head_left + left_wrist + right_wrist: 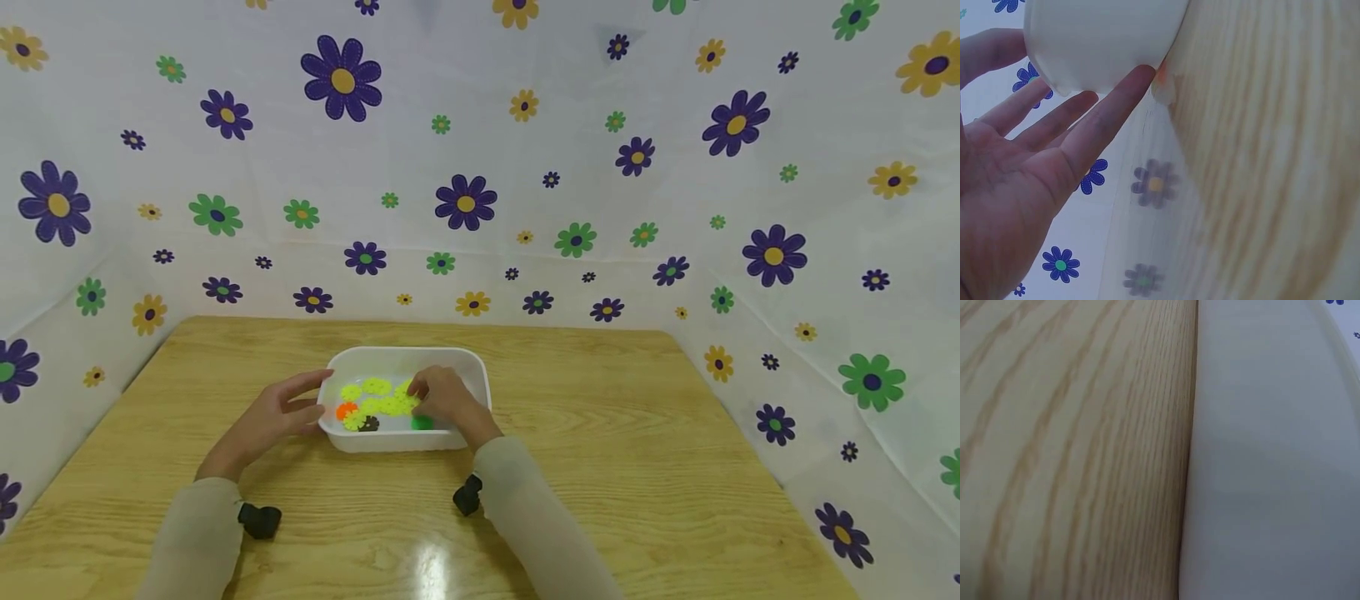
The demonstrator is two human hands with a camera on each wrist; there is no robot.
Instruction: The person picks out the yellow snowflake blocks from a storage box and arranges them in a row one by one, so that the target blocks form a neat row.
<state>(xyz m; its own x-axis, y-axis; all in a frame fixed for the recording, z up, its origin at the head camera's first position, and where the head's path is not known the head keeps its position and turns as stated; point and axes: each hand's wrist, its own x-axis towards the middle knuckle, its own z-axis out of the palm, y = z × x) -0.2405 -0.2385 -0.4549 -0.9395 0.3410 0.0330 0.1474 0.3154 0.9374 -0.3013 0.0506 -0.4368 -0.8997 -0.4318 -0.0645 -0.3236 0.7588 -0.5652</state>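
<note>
A white plastic bin (397, 442) holds several flower-shaped plastic discs. Most are yellow discs (377, 386); an orange disc (347, 411) and a dark disc (369, 424) lie at the left, a green disc (422, 422) at the front right. My left hand (281, 412) is at the bin's left end, its extended fingers touching the outer wall, as the left wrist view shows. My right hand (448, 396) reaches into the bin with bent fingers, thumb and fingertips right at the yellow discs; I cannot tell whether it pinches one. The right wrist view shows only bin wall and table.
The bin stands on a wood-grain table (637, 450). A white cloth (405, 150) printed with flowers hangs behind the table and along both sides. Black wrist devices (260, 522) sit at both sleeve cuffs.
</note>
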